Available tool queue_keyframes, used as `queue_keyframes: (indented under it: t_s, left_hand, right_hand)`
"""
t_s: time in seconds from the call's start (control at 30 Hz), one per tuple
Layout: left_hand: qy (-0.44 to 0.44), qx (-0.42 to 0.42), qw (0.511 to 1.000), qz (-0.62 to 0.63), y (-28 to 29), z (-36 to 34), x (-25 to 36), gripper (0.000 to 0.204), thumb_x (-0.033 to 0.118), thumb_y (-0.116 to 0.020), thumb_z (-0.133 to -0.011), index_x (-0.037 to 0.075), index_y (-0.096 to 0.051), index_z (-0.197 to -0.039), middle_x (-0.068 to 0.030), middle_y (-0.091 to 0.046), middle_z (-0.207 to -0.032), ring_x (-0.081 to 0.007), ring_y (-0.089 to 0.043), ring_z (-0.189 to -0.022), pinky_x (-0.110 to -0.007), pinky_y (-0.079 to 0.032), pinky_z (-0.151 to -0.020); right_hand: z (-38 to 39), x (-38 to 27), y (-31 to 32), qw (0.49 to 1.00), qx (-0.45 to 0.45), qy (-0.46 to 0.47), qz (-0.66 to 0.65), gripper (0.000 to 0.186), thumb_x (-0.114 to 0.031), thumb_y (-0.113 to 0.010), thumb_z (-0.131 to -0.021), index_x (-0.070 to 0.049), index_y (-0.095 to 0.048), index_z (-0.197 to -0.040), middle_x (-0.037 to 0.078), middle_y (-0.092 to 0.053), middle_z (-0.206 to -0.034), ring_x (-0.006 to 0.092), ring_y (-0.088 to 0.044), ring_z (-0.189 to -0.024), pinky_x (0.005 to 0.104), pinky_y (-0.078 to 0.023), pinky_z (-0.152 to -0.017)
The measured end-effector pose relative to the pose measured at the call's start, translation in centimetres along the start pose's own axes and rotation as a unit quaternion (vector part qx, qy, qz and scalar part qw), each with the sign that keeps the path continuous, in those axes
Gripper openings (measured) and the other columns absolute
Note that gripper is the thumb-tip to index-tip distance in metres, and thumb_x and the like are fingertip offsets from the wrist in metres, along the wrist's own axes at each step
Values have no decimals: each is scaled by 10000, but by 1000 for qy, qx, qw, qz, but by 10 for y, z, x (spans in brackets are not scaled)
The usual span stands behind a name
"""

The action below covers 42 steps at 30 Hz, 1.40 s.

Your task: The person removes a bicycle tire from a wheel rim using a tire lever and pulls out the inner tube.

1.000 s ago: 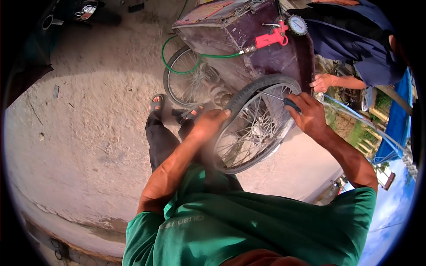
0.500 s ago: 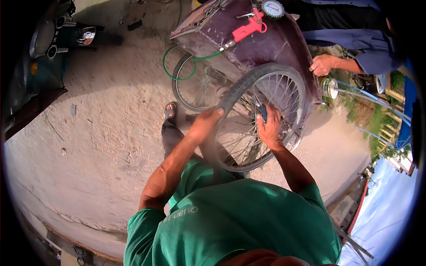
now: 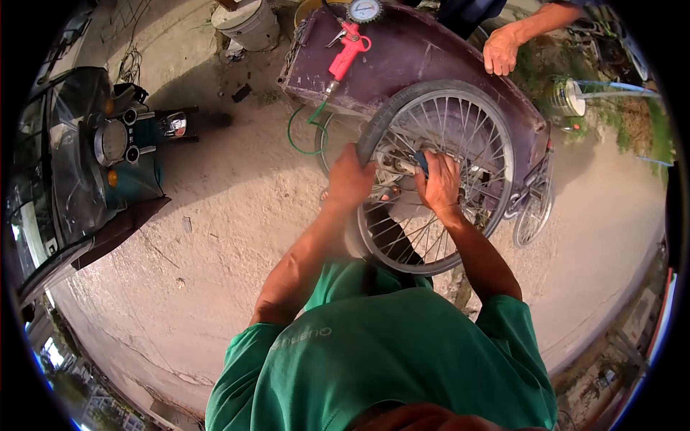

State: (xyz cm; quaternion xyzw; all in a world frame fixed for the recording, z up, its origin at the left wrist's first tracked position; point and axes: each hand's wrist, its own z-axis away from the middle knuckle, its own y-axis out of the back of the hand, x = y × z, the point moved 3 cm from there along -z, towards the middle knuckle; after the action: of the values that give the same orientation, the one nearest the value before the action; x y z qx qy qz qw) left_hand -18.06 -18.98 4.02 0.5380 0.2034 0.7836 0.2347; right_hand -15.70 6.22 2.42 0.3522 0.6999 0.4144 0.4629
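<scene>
My left hand is closed around the tyre at the left side of a spoked bicycle wheel with a dark rubber tyre. My right hand lies over the spokes near the middle of the wheel, its fingers wrapped round a tool with a dark blue handle; the tool's tip is hard to make out. Just behind the wheel stands a worn maroon cart box. A red air gun with a round gauge lies on it, joined to a green hose.
At the left is a parked motorbike. A white bucket stands at the back, another container at the right by blue pipes and weeds. Another person's hand is at the cart's upper right edge. Pale, rough ground lies underneath.
My right hand has moved with the tool from the right rim toward the wheel's middle. My left hand still holds the tyre. The view has shifted, bringing more motorbike and buckets into sight.
</scene>
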Motion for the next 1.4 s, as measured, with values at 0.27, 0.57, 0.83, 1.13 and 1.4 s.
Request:
queue_keyframes:
  t_s: [0.27,0.57,0.83,1.13,1.4]
  left_hand:
    - [-3,-3,981,-192,5,17,15,431,267,-729,-960,-28,-572,-1232,-339,-746,-1077,-549,-718,-1042,-606,-579,-911]
    - [-54,-8,983,-176,11,-5,11,702,433,-841,-868,-59,-601,-1309,-311,-760,-1121,-478,-747,-1087,-531,-575,-952]
    - [-47,-54,957,-282,2,-8,41,586,306,-775,-913,-79,-556,-1296,-356,-717,-1200,-527,-704,-1175,-558,-582,-968]
    - [40,-38,943,-329,4,16,25,587,328,-711,-959,-40,-538,-1383,-345,-736,-1222,-503,-739,-1123,-549,-607,-979]
    - [22,-3,997,-78,7,82,-33,454,275,-795,-933,-38,-677,-1240,-150,-757,-1022,-228,-719,-941,-388,-578,-857]
  right_hand:
    - [4,-4,-1,999,40,-9,-31,461,-263,-755,-926,-76,-642,-1332,111,-714,-1176,323,-624,-1156,485,-459,-988]
    - [16,7,6,995,74,23,-62,397,-287,-742,-941,-87,-670,-1276,94,-720,-1078,300,-637,-1110,474,-462,-974]
    - [25,7,1,997,52,50,-37,451,-317,-736,-966,-92,-632,-1343,74,-673,-1146,282,-591,-1152,451,-441,-1036]
    - [35,4,-2,996,28,78,-44,436,-309,-722,-991,-80,-637,-1351,77,-677,-1180,266,-591,-1164,445,-424,-1071]
    - [11,-1,46,993,-65,61,-82,280,-242,-744,-983,-58,-655,-1175,114,-735,-1060,311,-659,-1046,485,-445,-963]
